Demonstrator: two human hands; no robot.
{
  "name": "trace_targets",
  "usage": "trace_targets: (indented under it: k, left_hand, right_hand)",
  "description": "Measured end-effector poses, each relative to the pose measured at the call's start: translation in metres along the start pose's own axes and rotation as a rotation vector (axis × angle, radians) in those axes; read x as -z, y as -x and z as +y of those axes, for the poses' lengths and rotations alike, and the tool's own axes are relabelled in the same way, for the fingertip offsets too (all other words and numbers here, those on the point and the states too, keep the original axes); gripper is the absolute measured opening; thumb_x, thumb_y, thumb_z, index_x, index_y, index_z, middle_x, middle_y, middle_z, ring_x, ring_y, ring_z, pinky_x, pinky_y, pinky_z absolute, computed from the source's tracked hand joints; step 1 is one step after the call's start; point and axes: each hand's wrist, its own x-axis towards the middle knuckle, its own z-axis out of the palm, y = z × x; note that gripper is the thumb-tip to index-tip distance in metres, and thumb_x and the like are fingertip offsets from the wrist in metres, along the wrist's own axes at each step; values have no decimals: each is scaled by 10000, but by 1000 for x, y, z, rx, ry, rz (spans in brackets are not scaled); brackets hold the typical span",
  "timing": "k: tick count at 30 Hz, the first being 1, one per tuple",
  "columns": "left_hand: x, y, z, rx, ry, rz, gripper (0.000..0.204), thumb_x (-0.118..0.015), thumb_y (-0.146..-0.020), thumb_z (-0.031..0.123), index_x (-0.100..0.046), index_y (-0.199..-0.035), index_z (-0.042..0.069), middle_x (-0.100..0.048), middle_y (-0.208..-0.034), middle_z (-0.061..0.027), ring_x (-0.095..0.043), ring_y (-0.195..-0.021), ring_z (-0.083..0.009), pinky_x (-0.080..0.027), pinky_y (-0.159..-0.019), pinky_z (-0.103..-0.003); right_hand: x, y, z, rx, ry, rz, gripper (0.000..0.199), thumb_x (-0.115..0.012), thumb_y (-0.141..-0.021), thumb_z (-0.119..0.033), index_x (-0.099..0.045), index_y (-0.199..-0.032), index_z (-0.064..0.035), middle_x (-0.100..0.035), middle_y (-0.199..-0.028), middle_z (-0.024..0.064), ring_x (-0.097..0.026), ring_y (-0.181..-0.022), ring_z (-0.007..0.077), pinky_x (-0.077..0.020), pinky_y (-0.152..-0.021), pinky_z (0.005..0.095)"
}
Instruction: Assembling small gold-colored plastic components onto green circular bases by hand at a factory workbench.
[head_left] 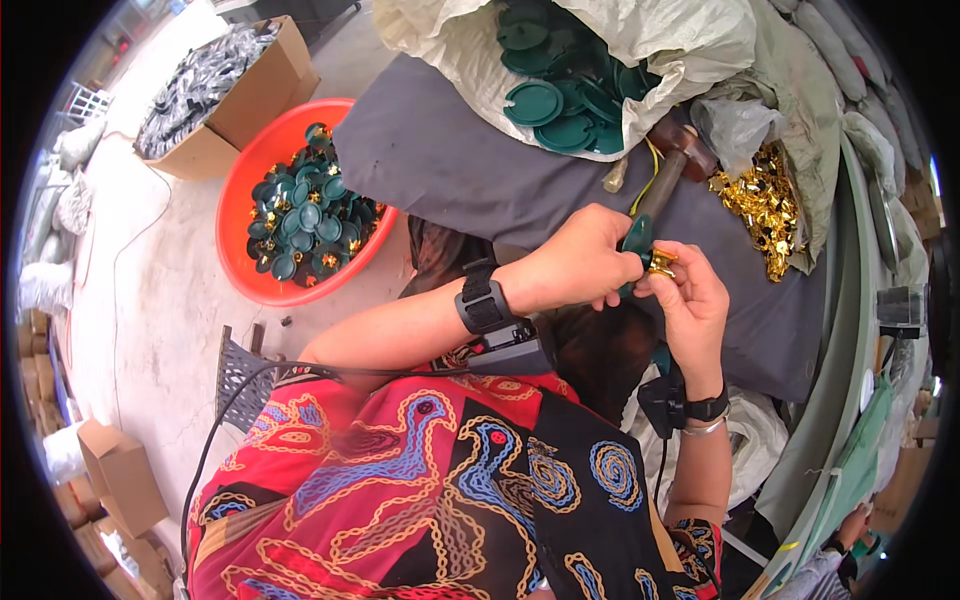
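My left hand (585,258) is closed round a dark green round plastic disc (638,234), which stands tilted on edge between thumb and fingers. From the right, my right hand (693,297) pinches a small shiny gold piece (661,262) against the disc's face. Whether the two parts are joined is hidden by the fingers. Just beyond the hands a hammer (664,180) with a wooden handle lies on grey cloth. A heap of small gold pieces (765,215) sits right of it. Behind, a white woven sack (690,40) lies with its mouth open, holding many green discs (566,100).
At the left on the floor stands an orange-red basin (228,235) full of green discs with gold pieces on them. A cardboard box (270,85) of dark, plastic-wrapped parts is behind it. A clear plastic bag (737,128) rests by the gold heap. Cables run from both wrists.
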Motion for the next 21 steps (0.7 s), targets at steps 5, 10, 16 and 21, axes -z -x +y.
trace_targets:
  k: [5, 10, 16, 21]
  left_hand:
    - [-3, -2, -8, -10, -130, 57, 122, -570, -772, 44, -589, -844, -52, -629, -687, -100, -581, -503, -133, -468, -449, -262]
    - [-13, -1, -23, -583, -616, 268, 140, -565, -667, 37, -494, -744, -56, -546, -666, -234, -527, -556, -403, -420, -522, -468]
    - [-2, 0, -22, -815, -856, 266, 136, -563, -675, 30, -472, -769, -8, -505, -679, -180, -528, -601, -396, -411, -518, -467]
    - [66, 22, 3, -330, -219, 452, 184, -577, -731, 42, -611, -902, -15, -578, -635, -49, -586, -564, -115, -451, -485, -265]
  right_hand:
    - [-5, -1, -2, 170, 516, 3, 192, -584, -854, 21, -542, -1040, 37, -563, -887, 38, -601, -708, 124, -516, -612, 250]
    - [-9, -2, 0, -86, -41, 42, 136, -566, -899, -57, -553, -999, 34, -614, -846, 63, -591, -608, 112, -492, -515, 227]
    - [-13, -6, 6, -254, -431, 23, 221, -579, -912, -139, -559, -1042, 39, -623, -815, 75, -605, -620, 114, -528, -535, 248]
    - [5, -29, -3, -188, -228, 0, 271, -612, -894, -152, -570, -1077, 43, -625, -826, 75, -624, -681, 138, -552, -626, 288]
